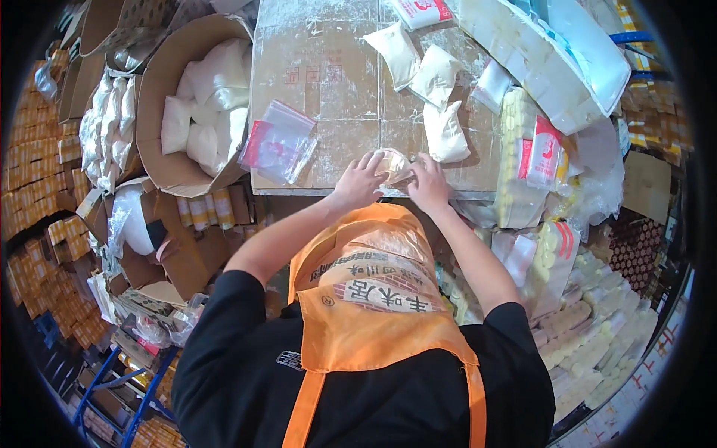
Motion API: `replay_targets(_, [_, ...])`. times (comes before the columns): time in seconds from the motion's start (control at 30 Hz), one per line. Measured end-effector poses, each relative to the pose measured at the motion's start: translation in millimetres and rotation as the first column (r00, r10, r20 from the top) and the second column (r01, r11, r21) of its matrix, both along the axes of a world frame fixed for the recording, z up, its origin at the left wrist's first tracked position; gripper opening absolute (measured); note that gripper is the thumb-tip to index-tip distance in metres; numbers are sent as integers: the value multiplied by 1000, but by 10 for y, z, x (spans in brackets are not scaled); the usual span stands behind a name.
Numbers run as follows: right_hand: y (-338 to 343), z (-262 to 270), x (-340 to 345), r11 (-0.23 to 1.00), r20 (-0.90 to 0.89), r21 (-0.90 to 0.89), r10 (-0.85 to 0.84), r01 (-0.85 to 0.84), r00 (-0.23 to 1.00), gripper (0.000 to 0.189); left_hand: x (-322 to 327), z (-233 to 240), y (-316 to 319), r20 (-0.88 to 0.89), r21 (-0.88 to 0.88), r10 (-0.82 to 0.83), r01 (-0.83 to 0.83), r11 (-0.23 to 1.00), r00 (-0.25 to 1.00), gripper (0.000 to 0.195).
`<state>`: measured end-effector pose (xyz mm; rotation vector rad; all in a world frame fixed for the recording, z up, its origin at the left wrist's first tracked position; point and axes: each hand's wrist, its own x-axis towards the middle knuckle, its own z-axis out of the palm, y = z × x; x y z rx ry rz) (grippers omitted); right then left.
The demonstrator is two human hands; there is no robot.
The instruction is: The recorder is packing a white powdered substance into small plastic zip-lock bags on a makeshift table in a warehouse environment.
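Observation:
At the near edge of a cardboard-covered table (347, 106), my left hand (361, 178) and my right hand (428, 182) grip a small clear plastic bag (394, 166) with pale contents from both sides. Just beyond my right hand lies a filled bag of off-white powder (445, 134). Two more such bags, one (434, 75) overlapping another (396, 56), lie farther up the table. Left of my left hand is a pile of flat, printed zip bags (280, 143), some with pink print. The fingertips are partly hidden by the bag and its glare.
A large cardboard box (154, 129) holding white filled bags stands left of the table. A white foam box (526, 64) rests at the upper right. Wrapped packs of pale rolls (512, 162) and a red-and-white printed pack (544, 151) are at the right edge.

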<state>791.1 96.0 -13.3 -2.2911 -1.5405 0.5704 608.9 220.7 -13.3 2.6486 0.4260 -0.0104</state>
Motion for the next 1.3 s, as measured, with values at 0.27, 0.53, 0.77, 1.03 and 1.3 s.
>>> replay_targets(0.27, [241,-85,82,893,246,-313,404,-322,881,34,297,-383,337,-423,59,-163,206,977,891,22])
replay_targets(0.53, [-59,-300,385,864,293,-144,503,-482,813,32,296,-696,212,-413,145,-120,196,970,903,16])
replay_targets(0.77, [17,-562,629,772,150,-467,549,-430,822,17,446,-504,350,-545,124,-186,298,947,818,16])
replay_targets(1.03, [-131,-277,589,800,190,-306,582,-516,790,14,380,-344,196,-366,154,-273,347,925,890,15])
replay_targets(1.3, [-110,-297,657,855,300,-131,517,-502,802,10,312,-327,436,-305,197,-359,427,882,882,14])
